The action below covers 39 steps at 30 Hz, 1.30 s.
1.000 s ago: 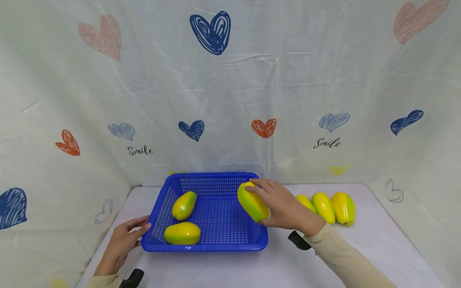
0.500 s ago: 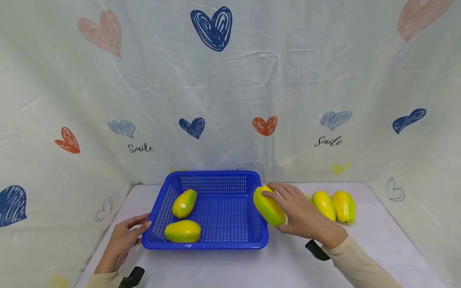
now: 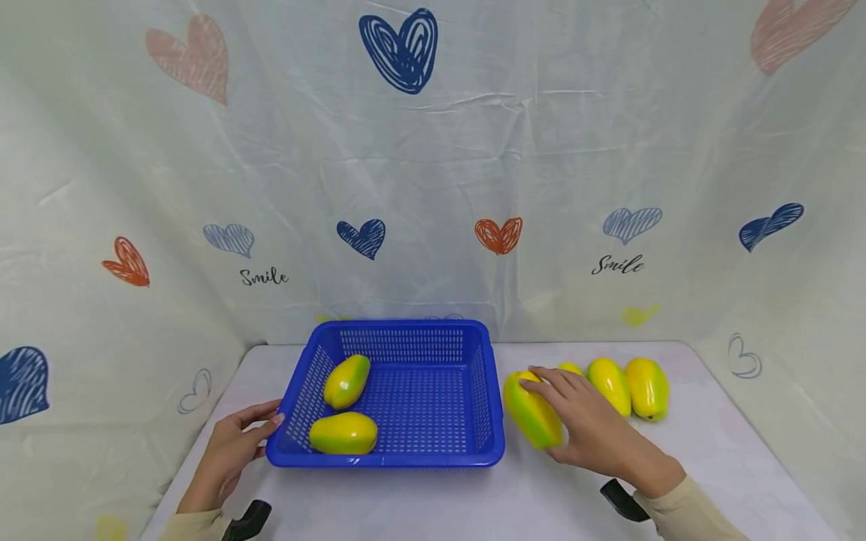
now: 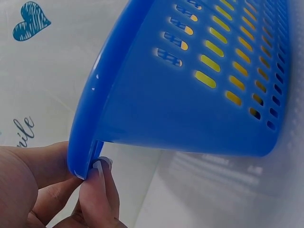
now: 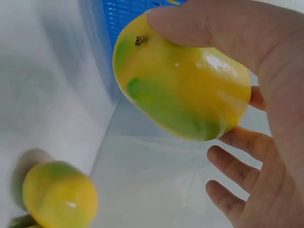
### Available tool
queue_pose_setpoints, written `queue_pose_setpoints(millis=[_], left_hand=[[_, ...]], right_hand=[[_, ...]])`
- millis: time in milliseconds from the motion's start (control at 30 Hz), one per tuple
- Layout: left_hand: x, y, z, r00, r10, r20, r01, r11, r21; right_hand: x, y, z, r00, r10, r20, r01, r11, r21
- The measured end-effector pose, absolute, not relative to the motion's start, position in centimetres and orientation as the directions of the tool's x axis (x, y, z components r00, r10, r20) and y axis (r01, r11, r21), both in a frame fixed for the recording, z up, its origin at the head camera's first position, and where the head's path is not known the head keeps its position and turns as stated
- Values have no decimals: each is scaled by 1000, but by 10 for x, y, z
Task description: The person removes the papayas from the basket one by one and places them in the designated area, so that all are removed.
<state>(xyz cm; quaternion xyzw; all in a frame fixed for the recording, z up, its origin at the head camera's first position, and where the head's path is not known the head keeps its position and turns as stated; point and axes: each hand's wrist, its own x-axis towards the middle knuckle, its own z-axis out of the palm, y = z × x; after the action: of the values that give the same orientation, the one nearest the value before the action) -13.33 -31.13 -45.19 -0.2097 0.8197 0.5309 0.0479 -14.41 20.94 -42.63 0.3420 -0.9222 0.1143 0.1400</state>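
Now, starting at your far left: your left hand (image 3: 230, 451) sits at the 9 o'clock corner of the blue basket (image 3: 406, 458), fingers curled onto its rim. The left wrist view confirms it: a fingertip (image 4: 99, 173) hooks under the lip while the thumb presses the outside, so you're pinching that rim (image 4: 83, 156).

Moving right, into the basket: two yellow-green mangoes lie on the perforated floor. One mango (image 3: 347, 381) rests toward 10 o'clock against the left wall, tilted; the other mango (image 3: 343, 433) lies flat near 7 o'clock, close to the front wall. They're near each other but apart.

Past the basket's right wall, at its 3 o'clock, your right hand (image 3: 588, 432) has a third mango (image 3: 532, 409) in its grasp, just outside the basket and close beside that wall. Fingers drape over the top, and the right wrist view shows the thumb (image 5: 190, 28) pressed near the stem end and the palm cupping the far side of the fruit (image 5: 180, 90). Whether it's touching the white table (image 3: 473, 503) or slightly above it, I can't tell.

Further right, at 2 o'clock from your hand, a row of loose mangoes lies on the table: one (image 3: 570, 368) mostly hidden behind your fingers, then one (image 3: 609, 385), then the last (image 3: 647, 388), side by side and touching or nearly so.
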Motion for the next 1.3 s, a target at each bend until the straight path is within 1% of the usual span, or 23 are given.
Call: queue_pose_setpoints(millis=[167, 367, 433, 600, 700, 800, 1000, 1067, 1133, 1300], left_hand=[[-134, -311, -452, -904, -300, -305, -401, 344, 849], [-133, -312, -452, -901, -306, -308, -405, 338, 850], [-133, -312, -452, -901, -305, -309, -405, 338, 849], [-133, -311, -451, -901, -304, -311, -407, 340, 848], [-133, -311, -451, -901, -302, -310, -406, 340, 849], [-133, -311, -451, -903, -300, -307, -402, 339, 850], [-132, -310, -451, -903, -305, -301, -399, 339, 852], [-132, -310, -451, -903, -307, -301, -399, 340, 852], [-132, -310, -451, -903, -307, -301, -400, 341, 851], [-132, -310, -452, -903, -307, -302, -400, 340, 851]], right_hand=[[-136, 219, -436, -740, -581, 338, -645, 756, -113], [-129, 231, -447, -727, -570, 382, -643, 761, -89], [-125, 233, -449, -743, -554, 375, -625, 775, -95], [-116, 241, -454, -806, -504, 312, -562, 817, -132], [-111, 246, -459, -819, -489, 300, -544, 828, -135], [-108, 251, -464, -811, -487, 324, -545, 830, -117], [-101, 263, -474, -764, -498, 410, -571, 818, -72], [-100, 266, -477, -760, -496, 420, -572, 817, -69], [-98, 269, -480, -769, -489, 412, -563, 824, -72], [-95, 276, -483, -819, -458, 347, -516, 851, -96]])
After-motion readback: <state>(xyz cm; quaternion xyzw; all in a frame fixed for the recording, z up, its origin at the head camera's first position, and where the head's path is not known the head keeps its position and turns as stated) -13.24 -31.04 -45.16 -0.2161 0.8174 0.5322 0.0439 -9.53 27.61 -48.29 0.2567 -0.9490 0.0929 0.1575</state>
